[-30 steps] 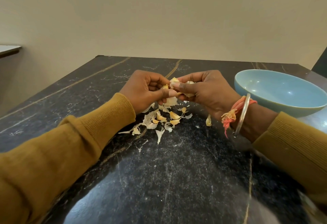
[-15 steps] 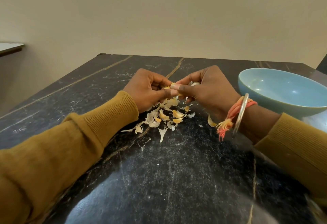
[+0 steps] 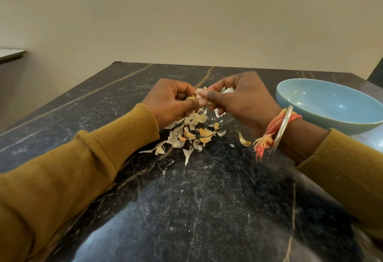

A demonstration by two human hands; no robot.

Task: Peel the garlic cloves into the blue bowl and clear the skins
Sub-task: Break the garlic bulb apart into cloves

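Hands first: the left hand and right hand are meeting up above the table, and both are pinching the same garlic clove between thumbs and fingertips. The right one is also tucking a whitish piece of garlic into its curled fingers. I can't tell if that's a bulb or a loose clove.

Going down in size, the black marble table is taking up most of the view. The blue bowl is sitting off to the right, near the right wrist, and it's looking empty so far. The pile of skins is lying right under the hands, with one stray skin lying apart by the metal bangle.

My guess is it's early in the job, mid-peel. For this step I'd be holding the clove firm with the left and catching the papery edge with a right nail, then pulling along the length, not across. Working low over the pile is smart, since those flakes are light and drifting easily. Peeled clove goes right, into the bowl.
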